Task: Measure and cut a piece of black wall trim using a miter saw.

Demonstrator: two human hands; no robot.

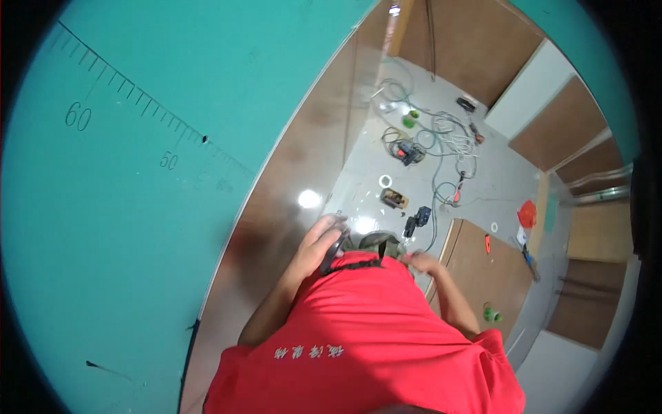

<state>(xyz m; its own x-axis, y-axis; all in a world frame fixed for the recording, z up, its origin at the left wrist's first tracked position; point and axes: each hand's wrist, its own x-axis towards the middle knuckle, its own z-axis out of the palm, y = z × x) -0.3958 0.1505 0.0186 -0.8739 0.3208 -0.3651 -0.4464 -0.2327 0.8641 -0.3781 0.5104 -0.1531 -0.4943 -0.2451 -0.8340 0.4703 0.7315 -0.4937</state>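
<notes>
At the left side of my waist, my left hand [317,247] is curled round a dark, flat object with a rounded edge [334,252]. Its exact kind does not show. On the other side, my right hand [422,263] hangs by my hip, close to the green-patterned trousers [392,245]; its fingers are blurred and partly hidden. The front of my red shirt [358,303] fills the space between both arms.
A teal panel [138,228] with a ruler scale rises close on the left. On the grey floor lie a power tool [407,153], tangled hoses and cables [452,134], a tan case [394,199] and black tools [416,222]. A brown board [483,283] lies to the right.
</notes>
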